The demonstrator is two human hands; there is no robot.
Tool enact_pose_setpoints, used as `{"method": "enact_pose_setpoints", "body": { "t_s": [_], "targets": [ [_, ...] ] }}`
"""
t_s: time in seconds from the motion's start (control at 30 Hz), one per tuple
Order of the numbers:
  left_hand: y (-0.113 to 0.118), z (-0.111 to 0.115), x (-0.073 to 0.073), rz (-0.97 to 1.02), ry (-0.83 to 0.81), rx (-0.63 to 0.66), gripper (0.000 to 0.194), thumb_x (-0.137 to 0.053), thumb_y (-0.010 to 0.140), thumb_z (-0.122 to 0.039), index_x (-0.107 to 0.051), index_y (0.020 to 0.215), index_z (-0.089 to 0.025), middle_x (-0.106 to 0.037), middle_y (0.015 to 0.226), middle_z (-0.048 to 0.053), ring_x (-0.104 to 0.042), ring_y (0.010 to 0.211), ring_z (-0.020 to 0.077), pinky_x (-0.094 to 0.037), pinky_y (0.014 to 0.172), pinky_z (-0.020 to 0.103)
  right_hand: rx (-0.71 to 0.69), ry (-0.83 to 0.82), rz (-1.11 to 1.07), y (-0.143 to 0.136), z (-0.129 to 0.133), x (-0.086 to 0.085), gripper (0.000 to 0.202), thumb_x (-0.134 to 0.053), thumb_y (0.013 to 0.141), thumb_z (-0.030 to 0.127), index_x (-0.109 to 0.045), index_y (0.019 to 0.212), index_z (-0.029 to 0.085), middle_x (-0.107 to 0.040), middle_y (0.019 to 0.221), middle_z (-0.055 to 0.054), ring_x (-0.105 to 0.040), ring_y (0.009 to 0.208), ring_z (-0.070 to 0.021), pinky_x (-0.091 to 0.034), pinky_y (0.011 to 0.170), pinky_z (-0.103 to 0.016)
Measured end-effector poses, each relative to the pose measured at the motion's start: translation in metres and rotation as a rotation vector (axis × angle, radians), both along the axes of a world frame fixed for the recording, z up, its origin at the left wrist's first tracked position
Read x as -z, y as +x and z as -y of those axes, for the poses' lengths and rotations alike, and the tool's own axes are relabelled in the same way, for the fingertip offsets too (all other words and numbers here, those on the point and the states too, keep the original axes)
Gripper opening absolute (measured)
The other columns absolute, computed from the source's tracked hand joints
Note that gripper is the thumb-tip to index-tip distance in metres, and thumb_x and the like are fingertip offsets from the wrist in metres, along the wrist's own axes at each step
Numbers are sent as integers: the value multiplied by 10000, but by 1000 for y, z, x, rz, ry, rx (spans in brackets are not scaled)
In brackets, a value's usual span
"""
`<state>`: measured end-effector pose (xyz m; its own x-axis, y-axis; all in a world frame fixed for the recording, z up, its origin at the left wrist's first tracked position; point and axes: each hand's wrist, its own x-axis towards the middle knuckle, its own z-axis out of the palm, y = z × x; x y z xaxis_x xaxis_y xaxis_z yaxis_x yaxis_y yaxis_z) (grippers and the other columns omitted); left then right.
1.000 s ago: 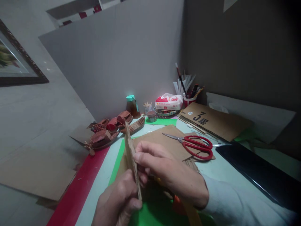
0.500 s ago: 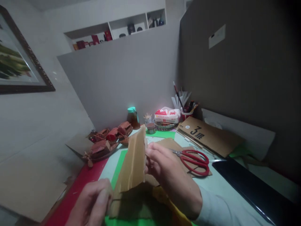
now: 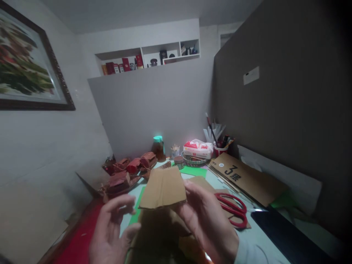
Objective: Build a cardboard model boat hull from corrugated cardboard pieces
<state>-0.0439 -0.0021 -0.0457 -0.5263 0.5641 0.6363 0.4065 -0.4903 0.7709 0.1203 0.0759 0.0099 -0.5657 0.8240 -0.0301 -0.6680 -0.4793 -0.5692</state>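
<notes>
A small piece of brown cardboard (image 3: 162, 187) with crease lines is held up over the table. My right hand (image 3: 205, 216) grips its right edge, the thumb on top and the other fingers underneath. Just left of the piece, my left hand (image 3: 115, 227) has its thumb and fingers apart, with nothing between them. Below both hands lies more cardboard (image 3: 154, 234), partly in shadow. Red-handled scissors (image 3: 233, 209) rest on flat cardboard to the right of my right hand.
Reddish-brown model boats (image 3: 119, 180) stand at the left. Behind are a jar with a turquoise lid (image 3: 158, 149), a tissue pack (image 3: 198, 149) and a pen cup (image 3: 220, 149). Marked cardboard (image 3: 247, 178) and a dark flat object (image 3: 288, 234) lie at the right.
The cardboard piece has turned from steeply tilted to flatter, its broad face now showing. My left hand has opened and moved slightly right and up. The camera view has tilted upward.
</notes>
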Motion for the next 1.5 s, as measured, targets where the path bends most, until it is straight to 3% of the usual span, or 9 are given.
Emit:
{"method": "enact_pose_setpoints", "body": {
  "t_s": [0.1,0.3,0.43,0.57,0.8,1.0,1.13,1.27,1.5],
  "targets": [
    [-4,-2,-8,-106,57,131,575,-776,733,-398,-580,1271,-342,-581,1372,12,-514,1278,239,-451,1035,291,-131,57,64,-5,4,11,82,-525,813,263,-535,772,193,-579,709,-31,-587,692,-188,-488,642,-290],
    [-14,9,-19,-358,54,228,118,-724,805,-287,-728,923,-296,-751,876,-10,-643,1099,257,-427,1037,414,-427,377,402,-7,-1,26,281,-437,865,399,-458,667,201,-473,594,30,-414,441,-99,-440,517,-273],
    [-11,15,-24,-332,14,315,84,-684,843,-268,-708,924,-275,-717,905,-9,-660,945,201,-431,1008,366,-83,892,881,12,-7,-2,268,-493,895,383,-462,692,213,-503,687,6,-504,653,-160,-427,620,-290],
    [-1,19,-26,-295,-61,431,36,-645,865,-241,-673,846,-253,-633,793,5,-626,766,194,-499,711,320,39,1119,873,21,1,-20,169,-526,915,378,-575,819,247,-600,815,3,-569,780,-187,-438,718,-306],
    [12,19,-32,-316,-109,378,372,-522,901,-504,-620,652,-245,-565,629,0,-548,627,180,-439,621,320,-158,1072,838,15,19,-13,142,-665,830,411,-658,805,271,-642,830,17,-557,854,-192,-441,752,-282],
    [10,24,-25,-308,-188,377,165,-622,869,-198,-610,708,-235,-576,700,-7,-532,706,169,-430,693,298,-191,1053,866,16,18,-10,154,-615,855,382,-648,767,260,-609,801,17,-518,807,-179,-395,692,-268],
    [6,22,-21,-287,-168,453,57,-663,852,-211,-675,824,-259,-631,744,-7,-585,733,175,-465,672,288,-346,940,746,16,14,-10,138,-595,864,340,-619,782,231,-543,732,34,-472,662,-130,-377,613,-244],
    [8,23,-21,-193,-117,401,221,-761,776,-231,-682,960,-324,-670,799,-42,-649,748,152,-517,661,241,-447,903,644,15,11,-14,127,-564,874,319,-583,794,222,-508,714,37,-470,660,-130,-392,618,-233],
    [7,27,-19,-209,-208,415,327,-777,742,-159,-596,951,-334,-660,730,-94,-613,623,91,-480,546,156,-410,1021,680,15,15,-13,233,-474,929,270,-503,705,212,-499,717,39,-476,713,-130,-354,653,-233]
  ]
}}
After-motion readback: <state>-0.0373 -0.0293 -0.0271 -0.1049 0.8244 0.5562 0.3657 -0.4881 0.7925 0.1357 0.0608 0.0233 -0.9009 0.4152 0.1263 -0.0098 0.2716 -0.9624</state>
